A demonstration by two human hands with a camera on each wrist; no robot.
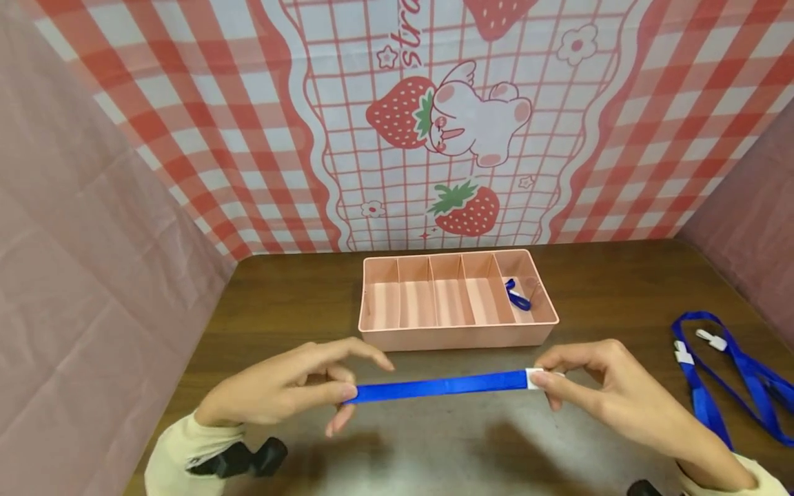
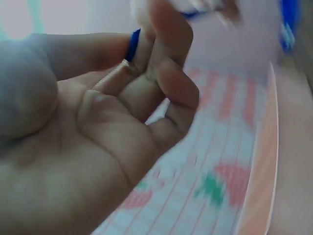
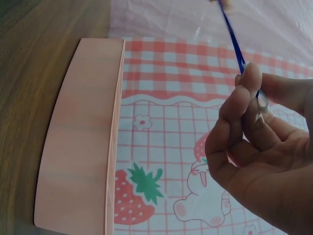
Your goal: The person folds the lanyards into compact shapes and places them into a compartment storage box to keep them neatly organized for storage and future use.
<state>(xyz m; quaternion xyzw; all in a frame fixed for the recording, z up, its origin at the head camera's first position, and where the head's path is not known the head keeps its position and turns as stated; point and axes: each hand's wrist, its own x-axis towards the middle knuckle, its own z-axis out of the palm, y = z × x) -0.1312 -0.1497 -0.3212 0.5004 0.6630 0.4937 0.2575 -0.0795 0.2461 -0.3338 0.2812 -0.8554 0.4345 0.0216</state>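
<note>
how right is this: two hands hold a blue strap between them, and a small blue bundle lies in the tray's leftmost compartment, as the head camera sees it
Not leftmost: the head view shows the small blue bundle in the tray's rightmost compartment. The rest stands.

Desk: brown wood-grain top, rounded rear corners; greyish area across front middle, dark shadows over it. Tray: pink, open side up, five compartments in row, long side across desk, standing near rear edge. Lanyards: blue, loosely looped at right side, well apart from tray, count unclear; two white clips visible.
</note>
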